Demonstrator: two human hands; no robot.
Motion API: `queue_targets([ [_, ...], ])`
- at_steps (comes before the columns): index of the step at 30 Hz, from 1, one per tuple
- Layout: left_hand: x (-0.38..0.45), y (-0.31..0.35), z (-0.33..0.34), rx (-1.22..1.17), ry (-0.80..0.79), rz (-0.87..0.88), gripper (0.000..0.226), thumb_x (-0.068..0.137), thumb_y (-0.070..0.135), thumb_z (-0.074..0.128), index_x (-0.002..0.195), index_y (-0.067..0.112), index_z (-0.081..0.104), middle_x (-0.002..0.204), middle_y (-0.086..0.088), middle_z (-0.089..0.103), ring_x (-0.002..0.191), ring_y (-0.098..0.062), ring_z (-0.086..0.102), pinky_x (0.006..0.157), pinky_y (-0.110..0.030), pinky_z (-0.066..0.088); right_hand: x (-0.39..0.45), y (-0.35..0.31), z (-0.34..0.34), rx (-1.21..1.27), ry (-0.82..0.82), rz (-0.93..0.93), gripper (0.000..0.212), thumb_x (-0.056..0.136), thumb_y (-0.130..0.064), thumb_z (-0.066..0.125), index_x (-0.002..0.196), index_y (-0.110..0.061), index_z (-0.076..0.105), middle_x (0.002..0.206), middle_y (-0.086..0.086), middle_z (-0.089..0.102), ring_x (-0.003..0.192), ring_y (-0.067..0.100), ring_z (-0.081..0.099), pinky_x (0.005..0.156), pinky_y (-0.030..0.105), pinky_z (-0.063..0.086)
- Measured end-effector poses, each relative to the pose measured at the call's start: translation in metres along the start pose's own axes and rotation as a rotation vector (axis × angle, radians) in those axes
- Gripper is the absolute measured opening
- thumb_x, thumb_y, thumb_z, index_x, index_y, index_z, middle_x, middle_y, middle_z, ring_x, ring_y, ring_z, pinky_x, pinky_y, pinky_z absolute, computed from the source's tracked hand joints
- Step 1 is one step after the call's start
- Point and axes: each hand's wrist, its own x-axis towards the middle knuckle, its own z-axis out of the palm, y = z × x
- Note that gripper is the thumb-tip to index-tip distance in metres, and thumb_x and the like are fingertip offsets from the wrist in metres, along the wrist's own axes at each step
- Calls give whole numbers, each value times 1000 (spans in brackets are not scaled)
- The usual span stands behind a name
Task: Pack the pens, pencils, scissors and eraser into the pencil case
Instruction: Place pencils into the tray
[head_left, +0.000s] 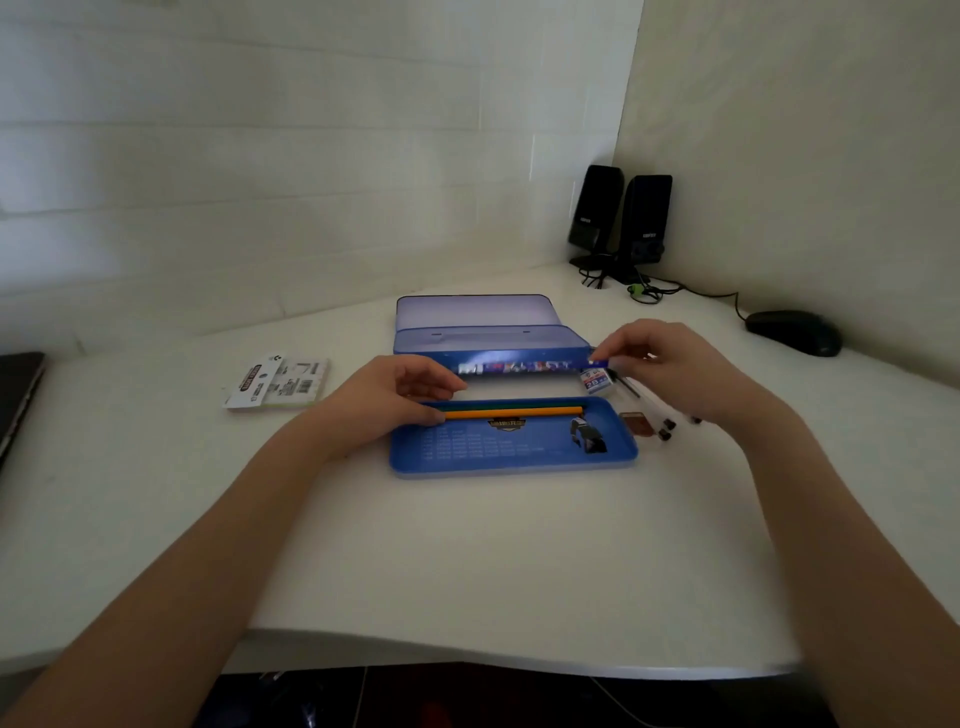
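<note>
The blue tin pencil case lies open in tiers: a front tray (467, 452), a middle tier (488, 345) and a raised lid (472, 310). An orange pencil (519, 412) and a green pencil (519, 403) lie along the front tray's far side, and a small black object (587, 436) sits in its right part. My left hand (395, 397) is curled at the pencils' left ends, fingertips on the orange pencil. My right hand (675, 369) pinches the top of a white "2B" eraser (595, 379) at the case's right end. Clear pens (657, 415) lie partly under that hand.
A small brownish item (635, 423) lies right of the front tray. A printed card pack (280, 384) lies to the left, a dark laptop edge (18, 400) at far left. Two black speakers (618, 218) with cables and a black mouse (795, 332) occupy the back right corner.
</note>
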Motion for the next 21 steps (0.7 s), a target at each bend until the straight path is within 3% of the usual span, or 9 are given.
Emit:
queue_targets([
  [4, 0, 1, -3, -24, -21, -19, 45, 72, -23, 60, 95, 16, 66, 100, 8, 69, 90, -1, 64, 76, -8, 48, -4, -14, 1, -20, -178, -83, 22, 89, -9, 59, 87, -29, 67, 98, -5, 63, 93, 11, 58, 81, 16, 46],
  [7, 1, 0, -5, -54, -41, -29, 48, 72, -24, 58, 93, 18, 67, 97, 14, 70, 90, 2, 65, 79, -10, 49, -6, -16, 5, -49, -295, -68, 21, 89, -13, 61, 85, -33, 68, 92, -13, 63, 91, 10, 59, 79, 16, 46],
  [13, 1, 1, -3, -79, -23, -23, 30, 79, -6, 66, 91, 22, 69, 96, 14, 72, 89, 2, 65, 75, -11, 49, -5, -19, 19, -81, -319, -95, 11, 84, -18, 68, 86, -28, 70, 85, -3, 70, 80, 16, 65, 76, 28, 53],
  [17, -1, 2, -3, -39, -60, -22, 36, 73, -8, 72, 94, 21, 67, 100, 12, 70, 94, 3, 65, 81, -10, 49, -5, -23, 31, -97, -260, -162, 14, 81, -15, 71, 78, -28, 67, 74, -9, 62, 67, 14, 60, 64, 20, 49],
  [21, -2, 3, -3, -30, -71, -22, 38, 73, -10, 71, 97, 19, 67, 104, 9, 68, 94, 3, 65, 83, -10, 48, -4, -21, 34, -83, -223, -157, 7, 80, -14, 73, 79, -21, 70, 76, -5, 67, 66, 8, 59, 61, 13, 47],
])
